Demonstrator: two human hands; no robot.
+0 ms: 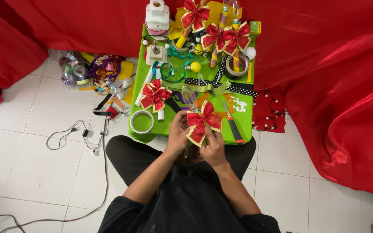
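Both hands, left hand (178, 133) and right hand (213, 149), close their grip on a formed red bow (203, 122) at the table's (242, 123) near edge; finished bows (223, 36) lie far, another bow (154, 95) left.

The bow (203, 122) between the fingers (182, 125) is red with gold edging; just left of them lies another red and gold bow (154, 96). The tabletop (242, 123) under them is bright green. Beyond the fingers runs a black ribbon with white dots (238, 88); right of them lies an orange-handled cutter (234, 124). The surrounding cloth (333, 86) is red, the floor (35, 164) white tile
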